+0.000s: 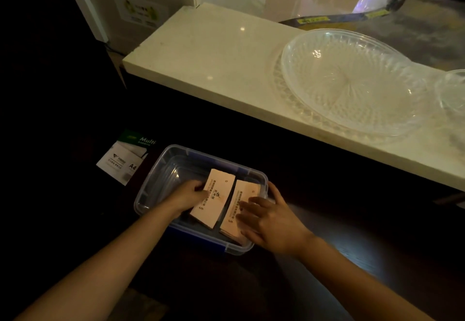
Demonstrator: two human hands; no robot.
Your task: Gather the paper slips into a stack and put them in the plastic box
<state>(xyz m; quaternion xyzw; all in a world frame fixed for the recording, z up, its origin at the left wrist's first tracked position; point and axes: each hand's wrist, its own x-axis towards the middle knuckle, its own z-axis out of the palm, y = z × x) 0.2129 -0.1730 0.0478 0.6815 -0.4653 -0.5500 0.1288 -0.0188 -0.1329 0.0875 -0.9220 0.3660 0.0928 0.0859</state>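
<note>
A clear plastic box (161, 169) with a blue base stands on the dark lower surface. Two stacks of pinkish printed paper slips lie side by side in its right half. My left hand (188, 193) grips the left stack (216, 197) by its left edge, holding it slightly raised and tilted. My right hand (266, 222) lies flat with fingers spread on the right stack (242, 198), reaching over the box's right rim. The box's left half holds nothing.
A pack of A4 paper (125, 157) lies left of the box. Behind runs a pale stone counter (201, 51) carrying a large clear glass dish (352, 84) and part of a second dish (453, 91) at the right edge.
</note>
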